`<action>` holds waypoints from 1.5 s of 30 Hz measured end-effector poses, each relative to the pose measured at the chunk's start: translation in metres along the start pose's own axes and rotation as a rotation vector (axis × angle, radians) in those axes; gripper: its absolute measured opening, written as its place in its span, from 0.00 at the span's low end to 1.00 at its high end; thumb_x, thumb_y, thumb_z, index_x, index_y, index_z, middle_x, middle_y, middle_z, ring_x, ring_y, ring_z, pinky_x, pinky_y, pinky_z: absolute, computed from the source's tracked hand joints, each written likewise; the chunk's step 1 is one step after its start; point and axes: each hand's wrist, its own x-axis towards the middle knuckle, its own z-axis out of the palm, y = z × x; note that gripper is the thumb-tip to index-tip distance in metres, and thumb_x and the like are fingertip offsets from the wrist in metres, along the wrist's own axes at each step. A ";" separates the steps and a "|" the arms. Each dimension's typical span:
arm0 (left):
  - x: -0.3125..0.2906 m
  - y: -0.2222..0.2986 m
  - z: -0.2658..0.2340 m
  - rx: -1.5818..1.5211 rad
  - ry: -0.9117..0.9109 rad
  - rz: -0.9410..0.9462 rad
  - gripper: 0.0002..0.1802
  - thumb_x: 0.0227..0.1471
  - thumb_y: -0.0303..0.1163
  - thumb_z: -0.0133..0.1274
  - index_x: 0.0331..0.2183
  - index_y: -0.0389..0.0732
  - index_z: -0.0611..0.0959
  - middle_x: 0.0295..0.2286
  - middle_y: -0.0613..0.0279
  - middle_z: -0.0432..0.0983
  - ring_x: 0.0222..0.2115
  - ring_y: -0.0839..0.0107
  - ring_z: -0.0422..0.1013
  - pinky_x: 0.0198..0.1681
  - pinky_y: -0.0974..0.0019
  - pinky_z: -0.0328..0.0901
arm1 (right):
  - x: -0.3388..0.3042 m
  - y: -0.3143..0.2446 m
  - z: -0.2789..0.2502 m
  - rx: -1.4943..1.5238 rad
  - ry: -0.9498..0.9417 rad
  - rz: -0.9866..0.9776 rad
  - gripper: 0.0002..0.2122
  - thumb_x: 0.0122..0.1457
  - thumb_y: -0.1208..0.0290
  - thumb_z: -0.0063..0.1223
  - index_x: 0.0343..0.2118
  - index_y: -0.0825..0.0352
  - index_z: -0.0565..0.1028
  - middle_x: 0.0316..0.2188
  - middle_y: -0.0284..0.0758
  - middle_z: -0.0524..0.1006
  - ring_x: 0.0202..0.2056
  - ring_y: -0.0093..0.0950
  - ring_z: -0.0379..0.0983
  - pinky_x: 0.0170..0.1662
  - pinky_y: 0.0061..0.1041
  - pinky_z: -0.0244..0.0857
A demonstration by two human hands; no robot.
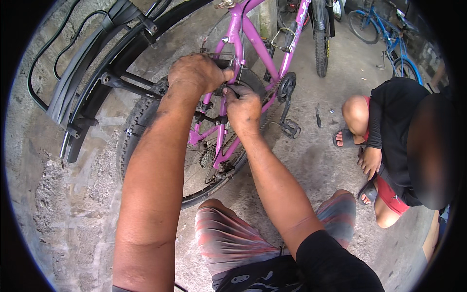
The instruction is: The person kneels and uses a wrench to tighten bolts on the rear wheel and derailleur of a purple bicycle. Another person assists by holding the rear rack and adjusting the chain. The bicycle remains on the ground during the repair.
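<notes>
In front of me stands a pink bicycle (pixel 273 57), its rear wheel's tire (pixel 130 141) towards me. My left hand (pixel 195 73) is closed at the upper rear frame tubes, its thumb towards the pink tube. What its fingers grip is hidden behind the knuckles. Just below and to the right, my right hand (pixel 244 109) is closed with thumb and forefinger pinched beside the same tubes, close to the rear tire. Whatever sits in that pinch is too small to make out. Below my hands are the rear sprockets (pixel 208 156) and the derailleur (pixel 224 169).
A black rack with grey straps (pixel 80 80) juts out at the left by a rough concrete wall (pixel 63 194). A screwdriver-like tool (pixel 318 117) lies on the floor near the pedal (pixel 291 129). To the right crouches another person (pixel 389 126). A blue bicycle (pixel 389 39) stands behind.
</notes>
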 end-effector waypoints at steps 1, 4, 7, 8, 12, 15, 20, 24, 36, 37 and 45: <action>0.000 0.000 0.001 -0.001 0.002 0.002 0.53 0.55 0.77 0.54 0.53 0.33 0.87 0.54 0.41 0.82 0.58 0.50 0.77 0.62 0.52 0.72 | 0.000 -0.001 0.000 -0.029 -0.005 0.028 0.09 0.63 0.71 0.65 0.39 0.74 0.86 0.33 0.49 0.86 0.34 0.45 0.84 0.41 0.36 0.74; -0.001 -0.001 0.001 0.001 -0.001 -0.002 0.53 0.55 0.78 0.54 0.53 0.33 0.87 0.54 0.41 0.82 0.58 0.50 0.77 0.62 0.52 0.72 | 0.001 -0.008 0.002 -0.124 -0.038 0.096 0.10 0.65 0.71 0.64 0.37 0.74 0.86 0.32 0.50 0.85 0.34 0.48 0.83 0.41 0.39 0.74; -0.002 0.000 -0.001 0.003 -0.025 -0.009 0.53 0.55 0.78 0.54 0.53 0.32 0.87 0.53 0.41 0.82 0.58 0.50 0.78 0.61 0.52 0.72 | 0.004 -0.007 0.004 -0.169 -0.035 0.064 0.10 0.66 0.70 0.62 0.35 0.73 0.84 0.31 0.52 0.84 0.34 0.51 0.82 0.41 0.43 0.73; -0.001 0.001 -0.002 0.003 -0.035 -0.012 0.53 0.55 0.78 0.55 0.53 0.32 0.87 0.53 0.41 0.82 0.58 0.50 0.78 0.61 0.52 0.72 | 0.004 -0.003 0.007 -0.129 0.004 0.012 0.10 0.66 0.70 0.61 0.34 0.73 0.83 0.30 0.52 0.83 0.34 0.53 0.81 0.40 0.46 0.73; -0.003 0.001 -0.002 -0.006 -0.002 -0.002 0.53 0.54 0.78 0.54 0.52 0.32 0.87 0.53 0.41 0.83 0.58 0.49 0.78 0.61 0.52 0.72 | 0.002 0.001 0.013 -0.094 0.077 -0.022 0.12 0.68 0.67 0.60 0.40 0.73 0.84 0.32 0.54 0.83 0.36 0.55 0.81 0.42 0.45 0.73; -0.002 0.001 -0.003 -0.016 -0.025 -0.013 0.54 0.54 0.78 0.54 0.52 0.32 0.87 0.53 0.40 0.83 0.58 0.49 0.78 0.61 0.52 0.72 | 0.008 0.003 0.013 -0.145 -0.009 0.072 0.12 0.68 0.67 0.60 0.39 0.74 0.83 0.33 0.55 0.83 0.37 0.56 0.80 0.43 0.46 0.73; 0.002 -0.002 0.002 0.028 0.014 0.016 0.54 0.55 0.78 0.53 0.52 0.32 0.87 0.51 0.39 0.83 0.57 0.49 0.78 0.61 0.52 0.73 | 0.002 0.006 0.007 -0.186 -0.007 -0.165 0.08 0.64 0.71 0.62 0.36 0.72 0.82 0.33 0.53 0.82 0.39 0.55 0.80 0.45 0.49 0.73; 0.003 -0.001 0.004 0.040 -0.007 0.008 0.55 0.55 0.80 0.52 0.51 0.31 0.87 0.50 0.38 0.84 0.56 0.49 0.79 0.60 0.52 0.73 | 0.001 0.008 0.001 -0.196 -0.057 -0.215 0.06 0.62 0.73 0.62 0.36 0.72 0.81 0.32 0.51 0.82 0.39 0.54 0.80 0.46 0.49 0.73; -0.004 0.001 -0.003 0.014 -0.010 0.005 0.54 0.55 0.79 0.53 0.51 0.32 0.88 0.51 0.40 0.83 0.56 0.49 0.79 0.60 0.51 0.73 | 0.001 0.004 0.001 -0.237 0.028 -0.267 0.04 0.59 0.78 0.64 0.35 0.72 0.82 0.36 0.48 0.83 0.42 0.51 0.80 0.48 0.46 0.73; -0.003 0.001 -0.003 0.017 -0.009 0.007 0.54 0.55 0.79 0.53 0.51 0.32 0.88 0.51 0.40 0.83 0.56 0.49 0.79 0.60 0.51 0.73 | 0.002 0.004 0.000 -0.197 0.016 -0.267 0.04 0.59 0.78 0.64 0.36 0.72 0.83 0.35 0.48 0.83 0.42 0.51 0.80 0.48 0.46 0.73; 0.000 0.000 0.000 0.011 -0.004 0.002 0.52 0.55 0.77 0.53 0.50 0.33 0.88 0.50 0.40 0.84 0.56 0.48 0.79 0.60 0.52 0.73 | 0.002 0.004 0.004 -0.246 -0.038 -0.178 0.08 0.66 0.72 0.59 0.34 0.73 0.80 0.31 0.52 0.81 0.38 0.55 0.79 0.45 0.51 0.72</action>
